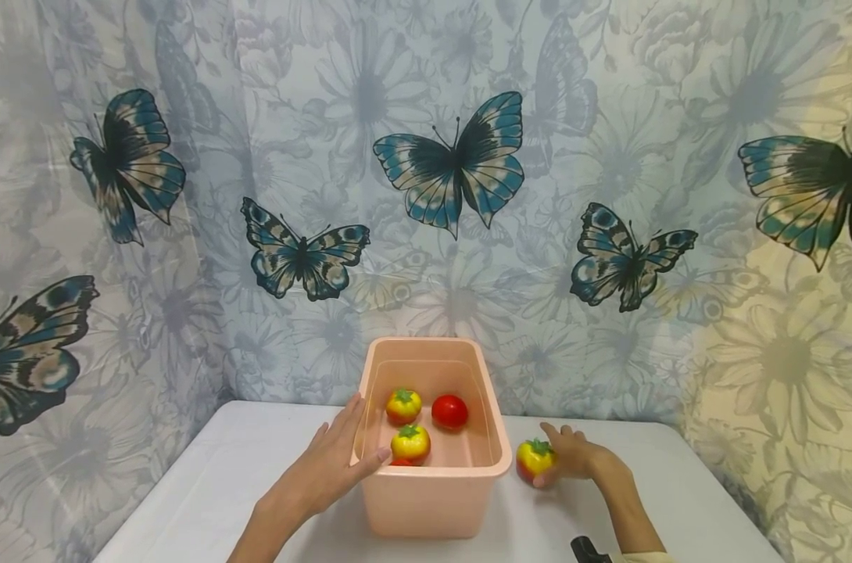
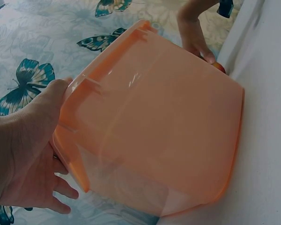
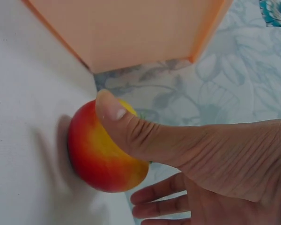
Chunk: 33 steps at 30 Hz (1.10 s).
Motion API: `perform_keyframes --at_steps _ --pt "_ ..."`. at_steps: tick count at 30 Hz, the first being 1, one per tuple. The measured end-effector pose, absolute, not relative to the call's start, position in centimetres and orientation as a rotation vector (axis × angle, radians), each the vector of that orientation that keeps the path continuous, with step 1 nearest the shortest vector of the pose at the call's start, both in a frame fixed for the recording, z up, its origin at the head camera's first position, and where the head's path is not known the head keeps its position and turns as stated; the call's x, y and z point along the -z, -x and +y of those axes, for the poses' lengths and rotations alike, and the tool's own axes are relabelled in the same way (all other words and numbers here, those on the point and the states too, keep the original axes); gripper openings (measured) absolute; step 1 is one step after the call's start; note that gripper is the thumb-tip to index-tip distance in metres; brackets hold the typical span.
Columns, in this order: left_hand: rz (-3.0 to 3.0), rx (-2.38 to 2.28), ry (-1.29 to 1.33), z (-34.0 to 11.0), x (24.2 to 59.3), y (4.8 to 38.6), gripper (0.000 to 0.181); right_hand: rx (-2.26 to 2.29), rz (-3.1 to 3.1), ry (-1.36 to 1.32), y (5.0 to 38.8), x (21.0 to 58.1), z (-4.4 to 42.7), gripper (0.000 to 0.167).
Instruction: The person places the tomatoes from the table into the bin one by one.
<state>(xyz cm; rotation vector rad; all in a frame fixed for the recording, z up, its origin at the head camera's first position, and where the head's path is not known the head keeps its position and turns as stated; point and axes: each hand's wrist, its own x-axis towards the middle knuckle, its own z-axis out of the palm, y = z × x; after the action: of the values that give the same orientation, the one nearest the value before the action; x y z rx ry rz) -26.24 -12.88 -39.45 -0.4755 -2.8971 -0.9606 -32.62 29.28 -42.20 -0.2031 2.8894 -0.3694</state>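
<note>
My left hand point(image 1: 318, 467) rests at the left rim of a peach-coloured plastic bin point(image 1: 436, 500), its fingers straight and the thumb over the front corner. Inside the bin lie two yellow-red tomatoes with green leafy tops, one at the back point(image 1: 403, 407) and one nearer point(image 1: 410, 444), a red round one point(image 1: 450, 412), and a partly hidden red item. On the table, right of the bin, sits another yellow-red tomato point(image 3: 105, 154). Around it is my right hand point(image 1: 574, 455): the thumb lies across its near side, the other visible fingers are extended and apart from it.
The bin stands on a white table point(image 1: 180, 500) against a backdrop point(image 1: 433, 305) of butterfly-printed fabric, which also covers both sides. A small black object point(image 1: 589, 550) shows beside the right forearm at the bottom edge.
</note>
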Motion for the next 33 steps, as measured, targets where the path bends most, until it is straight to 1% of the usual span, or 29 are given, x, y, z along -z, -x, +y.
perform_keyframes --at_steps 6,9,14,18,19,24,26,30,33 --pt "-2.885 0.957 0.484 -12.9 39.6 26.2 0.102 0.373 2.882 0.221 32.9 43.0 29.6 0.102" --pt "-2.88 0.954 0.484 -12.9 39.6 26.2 0.103 0.355 2.869 0.211 33.2 43.3 29.7 0.096" --pt "-2.882 0.959 0.473 -12.8 39.5 26.2 0.103 0.33 2.879 0.224 33.6 43.6 29.8 0.08" --pt "-2.883 0.963 0.472 -12.8 39.4 26.2 0.103 0.425 2.966 0.263 33.7 43.2 29.9 0.077" --pt "-2.883 0.964 0.471 -12.8 39.4 26.2 0.104 0.482 2.993 0.279 33.7 42.9 30.0 0.078" --pt "-2.891 0.976 0.462 -12.8 39.3 26.2 0.104 0.704 3.135 0.39 33.0 41.4 30.2 0.105" --pt "-2.894 0.979 0.459 -12.8 39.3 26.2 0.104 0.76 3.188 0.393 32.8 40.8 30.1 0.108" --pt "-2.906 0.983 0.444 -12.7 39.3 26.2 0.104 0.916 3.272 0.38 32.6 40.1 29.8 0.083" --pt "-2.914 0.99 0.434 -12.6 39.3 26.2 0.104 0.966 3.326 0.358 32.5 39.9 29.7 0.078"
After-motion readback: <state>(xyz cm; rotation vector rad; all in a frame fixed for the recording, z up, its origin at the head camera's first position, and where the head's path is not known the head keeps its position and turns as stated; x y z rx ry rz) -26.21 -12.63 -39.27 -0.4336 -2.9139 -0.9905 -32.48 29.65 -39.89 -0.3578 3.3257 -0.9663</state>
